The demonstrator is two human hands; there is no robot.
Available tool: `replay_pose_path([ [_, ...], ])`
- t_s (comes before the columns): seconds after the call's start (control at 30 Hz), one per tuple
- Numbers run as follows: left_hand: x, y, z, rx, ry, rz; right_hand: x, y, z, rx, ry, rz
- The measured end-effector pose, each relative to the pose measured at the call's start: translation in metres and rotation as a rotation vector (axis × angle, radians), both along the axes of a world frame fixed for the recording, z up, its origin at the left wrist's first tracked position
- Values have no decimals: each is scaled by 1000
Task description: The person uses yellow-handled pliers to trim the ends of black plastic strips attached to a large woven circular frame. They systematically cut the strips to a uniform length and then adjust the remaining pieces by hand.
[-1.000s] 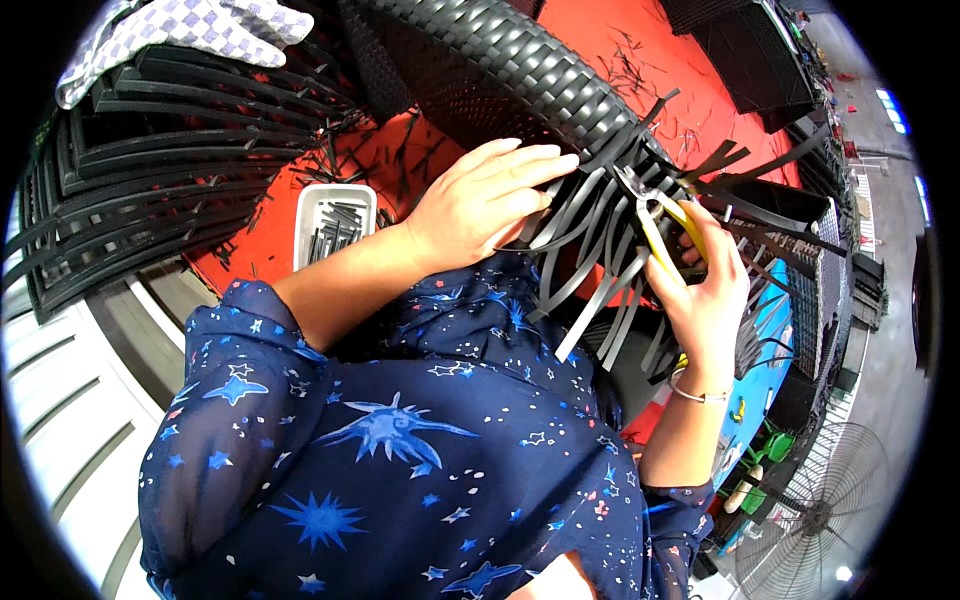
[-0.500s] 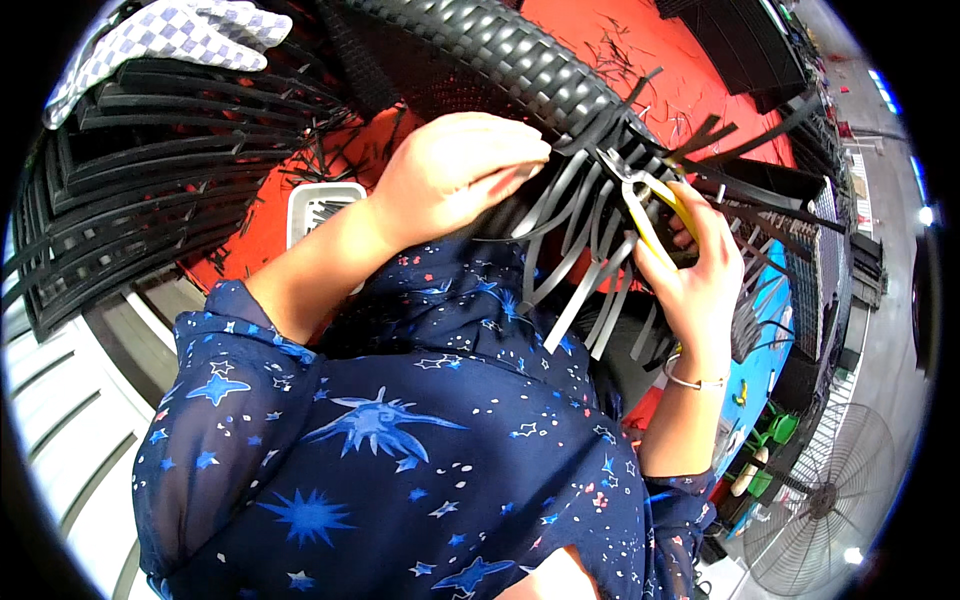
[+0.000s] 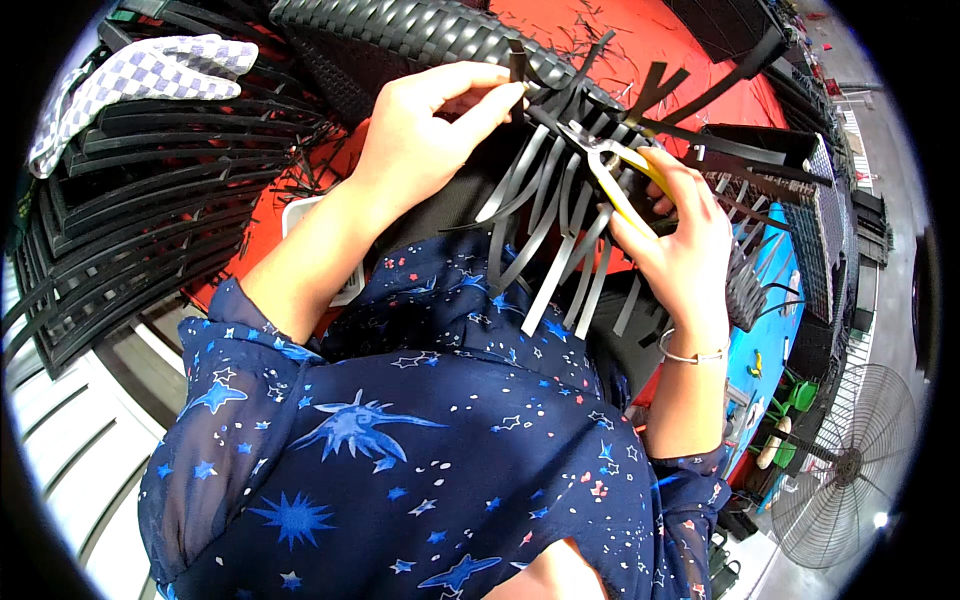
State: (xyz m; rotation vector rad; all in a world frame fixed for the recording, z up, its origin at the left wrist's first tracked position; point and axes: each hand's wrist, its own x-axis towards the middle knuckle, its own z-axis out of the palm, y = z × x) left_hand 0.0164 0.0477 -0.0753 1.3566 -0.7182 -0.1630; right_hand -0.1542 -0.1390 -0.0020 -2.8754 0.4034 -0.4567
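Observation:
A black woven rattan piece (image 3: 440,32) crosses the top of the view, its loose flat plastic strips (image 3: 545,265) hanging down in a fringe. My left hand (image 3: 425,135) pinches one dark strip (image 3: 517,62) between thumb and fingers at the woven edge. Yellow-handled cutters (image 3: 628,200) are gripped in my right hand (image 3: 685,230), handles spread apart. Their metal head lies among the strips, just right of my left hand. Whether the jaws touch a strip cannot be made out.
A red surface (image 3: 640,60) strewn with strip scraps lies behind. At left are stacked black curved frames (image 3: 160,190) with a checked glove (image 3: 150,85) on top. Under my left forearm sits a white tray (image 3: 298,215). A large fan (image 3: 848,465) stands at right.
My left hand has moved up and left and now pinches a strip at the woven edge. The cutters in my right hand have shifted slightly up and left. The view has shifted too.

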Motion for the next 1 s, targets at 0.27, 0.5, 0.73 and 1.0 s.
replay_pose_path([
  [0.27, -4, 2, -2, -6, 12, 13, -1, -1, -2, -21, -4, 10],
  [0.5, -8, 10, -13, -1, -15, -54, 0, -2, 2, -36, 11, 17],
  [0.73, -6, 14, -25, -33, -62, -73, 8, -8, 14, 155, 86, 10],
  [1.0, -8, 12, -21, -108, 10, -44, 4, -1, 2, -123, 34, 57],
])
